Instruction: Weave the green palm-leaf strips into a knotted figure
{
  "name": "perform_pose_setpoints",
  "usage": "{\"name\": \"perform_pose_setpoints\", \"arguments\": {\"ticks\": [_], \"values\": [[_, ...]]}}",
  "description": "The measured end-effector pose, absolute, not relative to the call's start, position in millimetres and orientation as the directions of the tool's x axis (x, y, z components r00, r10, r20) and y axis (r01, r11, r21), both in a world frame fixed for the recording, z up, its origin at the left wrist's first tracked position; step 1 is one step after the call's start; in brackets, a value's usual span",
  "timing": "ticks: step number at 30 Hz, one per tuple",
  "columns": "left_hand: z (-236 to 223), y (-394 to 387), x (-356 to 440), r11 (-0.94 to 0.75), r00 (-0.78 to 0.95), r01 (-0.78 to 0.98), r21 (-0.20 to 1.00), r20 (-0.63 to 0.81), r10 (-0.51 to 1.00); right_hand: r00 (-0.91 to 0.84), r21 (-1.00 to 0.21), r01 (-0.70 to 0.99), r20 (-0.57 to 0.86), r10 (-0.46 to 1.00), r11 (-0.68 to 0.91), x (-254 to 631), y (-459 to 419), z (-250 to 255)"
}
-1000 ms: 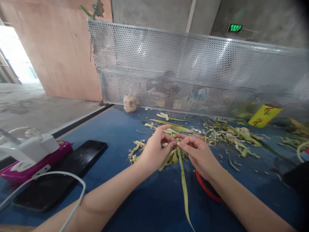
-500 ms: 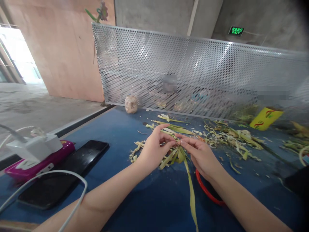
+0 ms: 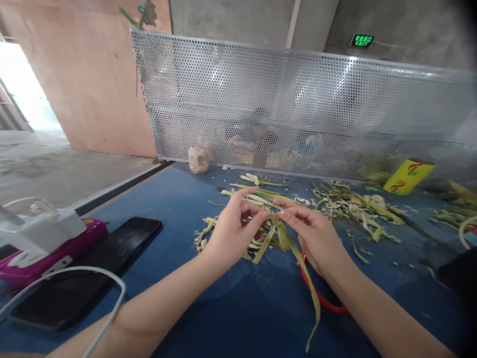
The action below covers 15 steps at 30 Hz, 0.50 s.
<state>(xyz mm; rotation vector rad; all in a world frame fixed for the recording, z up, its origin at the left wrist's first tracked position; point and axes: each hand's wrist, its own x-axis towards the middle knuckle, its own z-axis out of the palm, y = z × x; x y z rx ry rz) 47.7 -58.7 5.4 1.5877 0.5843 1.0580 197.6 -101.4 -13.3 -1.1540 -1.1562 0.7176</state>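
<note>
My left hand (image 3: 233, 231) and my right hand (image 3: 315, 236) meet over the blue table (image 3: 231, 308), fingertips pinched together on a small bundle of green-yellow leaf strips (image 3: 274, 233). One long strip (image 3: 311, 288) hangs from the bundle and curls toward me. A red ring-shaped object (image 3: 316, 293) lies on the table under my right wrist, partly hidden by the arm. Loose leaf scraps (image 3: 354, 209) are scattered beyond my hands.
A black phone (image 3: 89, 268) lies at the left beside a pink device (image 3: 48, 248) with a white charger and cable (image 3: 55, 276). A perforated metal screen (image 3: 298, 104) closes the far edge. A small jar (image 3: 198, 159) and a yellow packet (image 3: 408, 176) stand near it.
The long hanging strip has swung right and curled at its end. Both hands stay pinched on the bundle, shifted slightly.
</note>
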Motion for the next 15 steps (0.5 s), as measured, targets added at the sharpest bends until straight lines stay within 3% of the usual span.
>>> {"name": "perform_pose_setpoints", "arguments": {"ticks": [15], "values": [[12.9, -71.1, 46.5, -0.27, 0.429, -0.342, 0.9, 0.405, 0.807, 0.256, -0.938, -0.123, 0.287, 0.923, 0.325, 185.3, -113.1, 1.1]]}}
